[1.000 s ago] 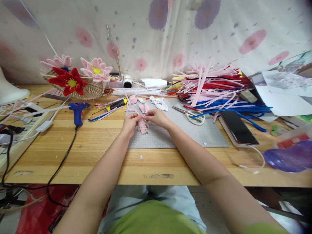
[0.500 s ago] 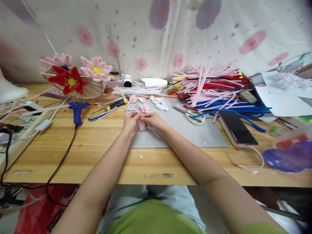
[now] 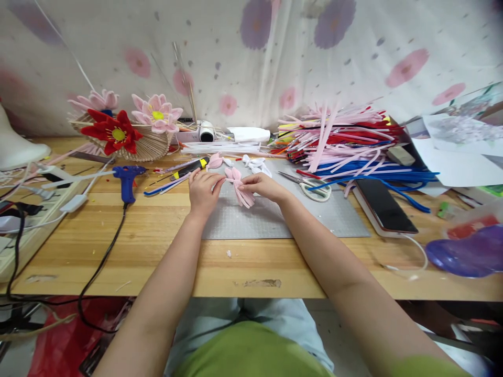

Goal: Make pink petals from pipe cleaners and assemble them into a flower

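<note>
Over the grey cutting mat [image 3: 314, 220], my right hand [image 3: 265, 187] pinches a small bunch of pink fuzzy pipe cleaners [image 3: 244, 197]. The loose ends of the bunch fan out toward me. My left hand [image 3: 204, 189] is closed at the fingertips on a thin pink strand running to the bunch from the left. Just behind the bunch are pink petal shapes [image 3: 233, 175]; whether they are joined to it I cannot tell. Farther back lie another pink petal piece [image 3: 215, 161] and several white petal pieces [image 3: 257, 166].
Scissors [image 3: 316, 191] lie at the mat's right, before a heap of pink, red and blue pipe cleaners [image 3: 341, 136]. A phone [image 3: 385, 205] is farther right. Leftward are a blue glue gun [image 3: 128, 183], a yellow-black cutter [image 3: 191, 167] and finished fuzzy flowers [image 3: 118, 134].
My hands have moved apart, the left going left and the right going right. The pink bunch has shifted right, and its ends are now spread.
</note>
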Demonstrator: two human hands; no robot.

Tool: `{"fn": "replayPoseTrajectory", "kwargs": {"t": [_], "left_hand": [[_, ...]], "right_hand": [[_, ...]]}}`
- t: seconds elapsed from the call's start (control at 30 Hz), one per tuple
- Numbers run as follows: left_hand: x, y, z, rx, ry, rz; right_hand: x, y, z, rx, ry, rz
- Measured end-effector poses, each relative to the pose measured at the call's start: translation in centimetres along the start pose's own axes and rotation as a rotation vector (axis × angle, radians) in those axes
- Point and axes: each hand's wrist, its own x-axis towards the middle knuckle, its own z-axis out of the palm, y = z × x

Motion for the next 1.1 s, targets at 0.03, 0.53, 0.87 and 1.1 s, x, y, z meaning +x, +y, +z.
{"fn": "replayPoseTrajectory", "kwargs": {"t": [0.03,0.53,0.87,1.1], "left_hand": [[-0.1,-0.1,0.2,-0.009,-0.008,-0.008],[-0.6,1.8,2.0,-0.744,-0.065,-0.672],[-0.4,1.4,1.8,-0.596,-0.050,-0.661],[-0.7,-0.3,2.6,-0.413,0.120,-0.472]], "right_hand": [[0.0,0.0,-0.2,0.034,-0.012,-0.008],[0.5,-0.2,0.8,0.142,0.123,0.013],[0.6,-0.1,1.9,0.021,0.076,-0.027],[1.4,0.5,3.8,0.162,0.163,0.057]]}}
